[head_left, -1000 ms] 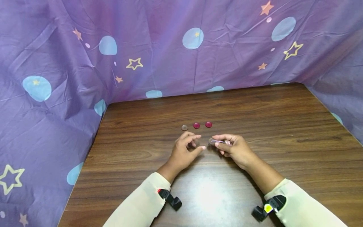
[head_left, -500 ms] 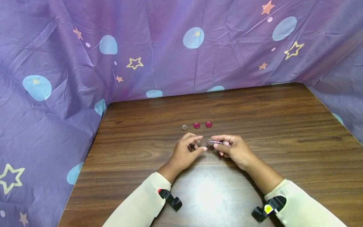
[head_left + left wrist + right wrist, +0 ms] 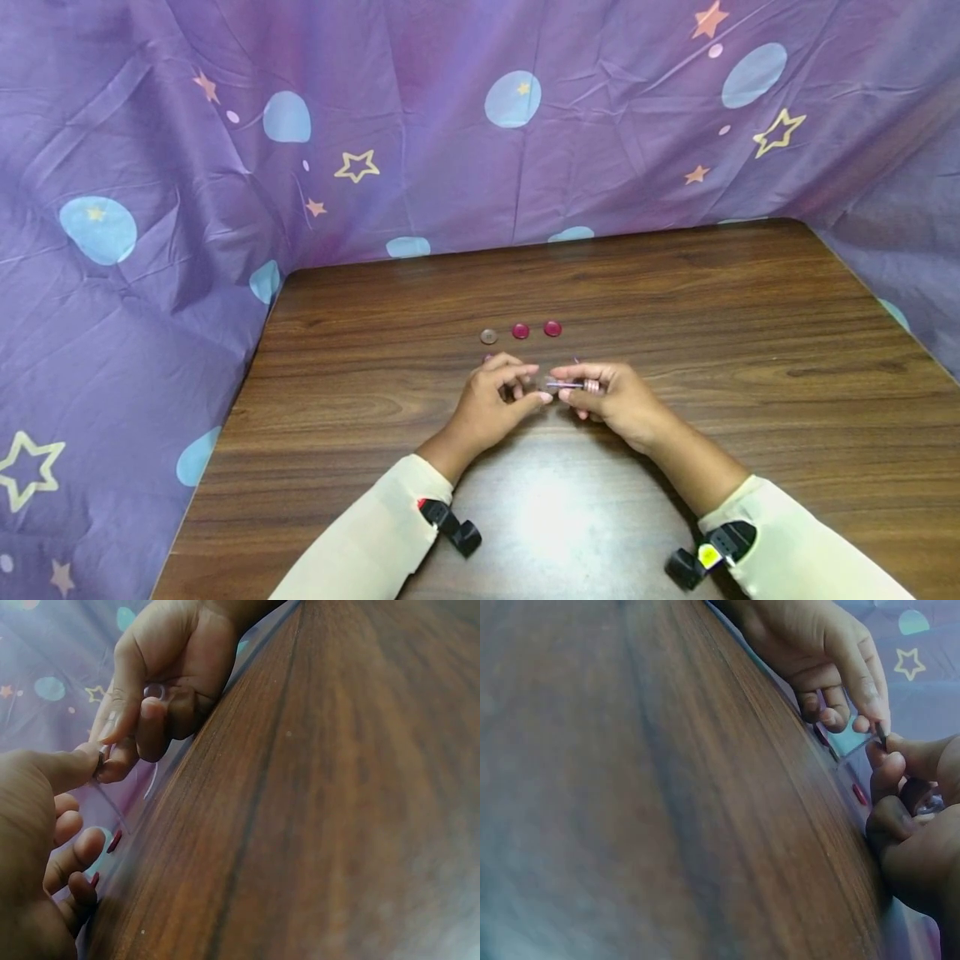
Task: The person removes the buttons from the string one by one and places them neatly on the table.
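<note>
Both hands meet over the table, fingertips close around a dark button (image 3: 881,736) seen edge-on in the right wrist view. My right hand (image 3: 618,400) pinches the button with thumb and index finger, and a thin purplish cord (image 3: 567,385) is gathered in its fingers. My left hand (image 3: 491,404) comes from the other side, its thumb and index finger at the button's edge; its other fingers are curved. Strands of cord (image 3: 152,780) hang below the hands in the left wrist view. Whether the cord passes through the button is too small to tell.
Beyond the hands, a grey-brown button (image 3: 488,337), a magenta button (image 3: 521,331) and another magenta button (image 3: 552,329) lie in a row on the wooden table (image 3: 360,408). A purple patterned curtain (image 3: 420,150) encloses the table's back and sides.
My right hand has shifted slightly left and toward me, bringing the button up to the left fingertips. The button has turned edge-on. Small bits of purple now show just beyond both hands.
</note>
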Available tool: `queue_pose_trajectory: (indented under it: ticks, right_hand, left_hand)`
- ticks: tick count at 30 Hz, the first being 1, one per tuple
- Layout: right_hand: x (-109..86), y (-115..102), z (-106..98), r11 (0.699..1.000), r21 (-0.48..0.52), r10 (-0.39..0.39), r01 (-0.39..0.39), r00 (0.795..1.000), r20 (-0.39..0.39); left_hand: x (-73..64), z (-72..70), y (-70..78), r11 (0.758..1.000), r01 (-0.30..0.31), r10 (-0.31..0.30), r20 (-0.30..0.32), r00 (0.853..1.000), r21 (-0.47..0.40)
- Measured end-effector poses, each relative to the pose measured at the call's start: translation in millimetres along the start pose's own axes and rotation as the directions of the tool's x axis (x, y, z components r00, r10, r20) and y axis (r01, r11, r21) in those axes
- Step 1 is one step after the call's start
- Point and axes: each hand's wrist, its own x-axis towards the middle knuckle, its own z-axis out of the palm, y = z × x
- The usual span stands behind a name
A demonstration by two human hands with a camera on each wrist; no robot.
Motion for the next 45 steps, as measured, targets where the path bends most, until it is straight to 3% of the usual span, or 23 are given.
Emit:
queue_pose_trajectory:
  ticks: [7,11,14,17,19,21,25,30,36,45]
  right_hand:
    - [0.2,0.4,1.6,1.0,0.0,0.018,-0.018,1.0,0.006]
    - [1.4,1.3,1.4,1.0,0.01,0.018,-0.018,1.0,0.009]
    - [1.9,1.4,1.5,0.999,0.02,0.027,-0.026,1.0,-0.007]
    - [2.6,1.1,2.0,0.999,0.033,0.034,-0.033,0.999,-0.029]
    - [3.2,1.0,2.2,0.998,0.041,0.039,-0.038,0.998,-0.04]
    - [3.8,1.2,2.2,0.998,0.047,0.043,-0.041,0.998,-0.044]
    - [4.4,1.7,2.0,0.998,0.056,0.043,-0.041,0.998,-0.044]
    - [3.8,1.7,1.7,0.997,0.067,0.038,-0.035,0.998,-0.045]
    - [2.1,1.2,1.1,0.996,0.084,0.03,-0.028,0.999,-0.025]
    - [1.6,2.6,2.1,0.997,0.082,0.01,-0.008,1.0,-0.021]
  left_hand:
    - [0.1,-0.5,0.6,0.998,-0.026,0.025,0.016,1.0,0.061]
    - [-0.3,-0.2,-2.2,0.996,-0.06,0.061,-0.008,0.998,0.067]
    - [-0.2,-0.3,-4.3,0.995,-0.06,0.067,-0.096,0.993,0.076]
    - [0.8,-1.2,-4.2,0.998,-0.023,0.036,-0.213,0.976,0.066]
    - [1.2,-1.9,-3.6,0.999,-0.006,0.018,-0.245,0.969,0.05]
    - [0.9,-3.0,-3.1,0.999,-0.01,0.02,-0.219,0.976,0.043]
    - [-0.8,-4.2,-2.6,0.997,-0.053,0.058,-0.091,0.994,0.057]
    - [-0.8,-4.0,-1.6,0.994,-0.086,0.086,0.01,0.996,0.06]
    - [0.0,-3.0,-1.3,0.994,-0.101,0.099,0.052,0.994,0.046]
    - [0.1,-2.3,-1.5,0.993,-0.114,0.113,0.057,0.992,0.018]
